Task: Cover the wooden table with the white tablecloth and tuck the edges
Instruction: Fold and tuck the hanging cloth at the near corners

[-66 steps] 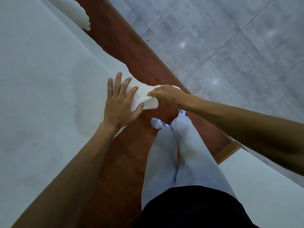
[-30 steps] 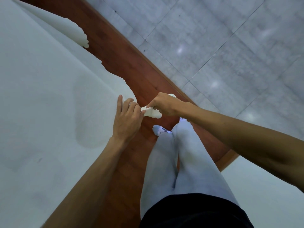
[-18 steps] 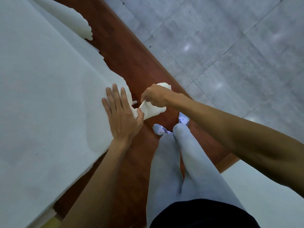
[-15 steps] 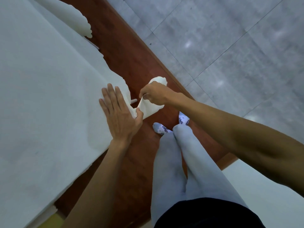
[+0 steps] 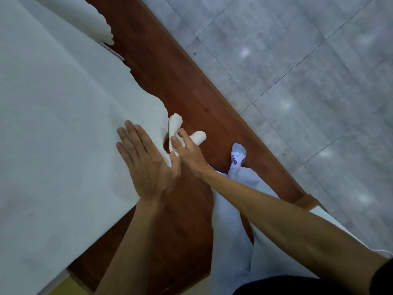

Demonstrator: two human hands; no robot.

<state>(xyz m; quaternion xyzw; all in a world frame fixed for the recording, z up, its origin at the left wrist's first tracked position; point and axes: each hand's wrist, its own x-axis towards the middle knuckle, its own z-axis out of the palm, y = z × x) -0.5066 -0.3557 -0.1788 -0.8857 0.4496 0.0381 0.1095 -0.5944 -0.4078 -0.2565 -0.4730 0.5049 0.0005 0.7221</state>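
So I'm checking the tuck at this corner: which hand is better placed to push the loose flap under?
Right hand: its fingers already touch the bunched flap. Left hand lies flat, pinning the tablecloth.

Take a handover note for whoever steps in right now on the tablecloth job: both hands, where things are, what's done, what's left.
Left hand: flat, pressing the white tablecloth down.
Right hand: fingers on the loose twisted cloth corner, grip unclear.
Done: cloth spread over the top.
Left: this corner is untucked; a second bunched fold further along the edge also hangs loose over the wooden platform.
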